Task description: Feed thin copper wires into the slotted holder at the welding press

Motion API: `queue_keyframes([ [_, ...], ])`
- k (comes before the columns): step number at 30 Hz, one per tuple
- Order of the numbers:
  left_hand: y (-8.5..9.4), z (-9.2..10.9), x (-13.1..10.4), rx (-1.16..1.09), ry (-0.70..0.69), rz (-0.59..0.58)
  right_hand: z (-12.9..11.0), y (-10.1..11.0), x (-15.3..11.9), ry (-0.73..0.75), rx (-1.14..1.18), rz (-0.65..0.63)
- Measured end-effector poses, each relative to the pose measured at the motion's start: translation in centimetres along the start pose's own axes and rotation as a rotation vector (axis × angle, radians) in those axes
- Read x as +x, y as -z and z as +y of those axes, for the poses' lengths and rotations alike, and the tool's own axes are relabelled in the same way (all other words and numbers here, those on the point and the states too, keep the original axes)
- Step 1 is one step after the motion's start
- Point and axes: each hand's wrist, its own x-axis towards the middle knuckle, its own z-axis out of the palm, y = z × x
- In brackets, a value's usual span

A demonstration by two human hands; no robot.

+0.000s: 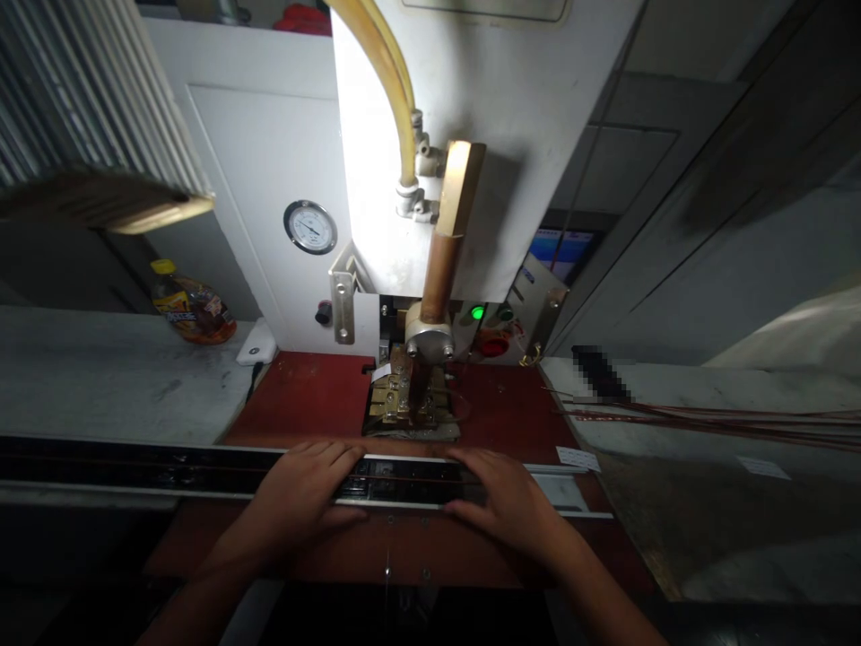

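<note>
A long black strip [410, 482] with a thin brownish line along it lies in a pale metal channel [571, 493] running left to right before me. My left hand [302, 489] is across it, fingers at the far edge and thumb at the near edge. My right hand [501, 498] spans it likewise, near the strip's right end; the fingertips of both are partly hidden. Between and beyond my hands sits a brass clamp block [396, 395], apart from them. A copper-coloured press head [437, 278] stands above that block.
A white machine body [471, 81] with a pressure gauge [310, 227] and a lit green button [477, 312] rises behind. A drink bottle [192, 305] stands at left. Thin copper-coloured rods [706, 417] lie on the right bench, near a labelled white paper [577, 458].
</note>
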Motion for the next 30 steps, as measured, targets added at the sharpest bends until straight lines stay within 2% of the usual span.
queue_keyframes([
  [3,-0.3,-0.1,-0.2,-0.007,-0.013,0.026,-0.8,-0.5,-0.3,-0.001,-0.183,0.009],
  [8,-0.6,0.0,-0.3,0.009,0.004,0.053,-1.5,-1.6,-0.2,-0.015,-0.331,0.021],
  [19,-0.4,1.0,-0.4,0.037,0.073,0.095,-0.8,-2.3,-0.4,0.075,-0.43,0.064],
  [24,-0.2,0.6,-0.4,0.032,0.063,0.046,-1.2,-2.0,-0.3,0.048,-0.384,0.053],
  [30,1.3,0.6,0.9,0.038,0.1,-0.08,-1.4,-1.3,-0.1,0.045,-0.369,0.104],
])
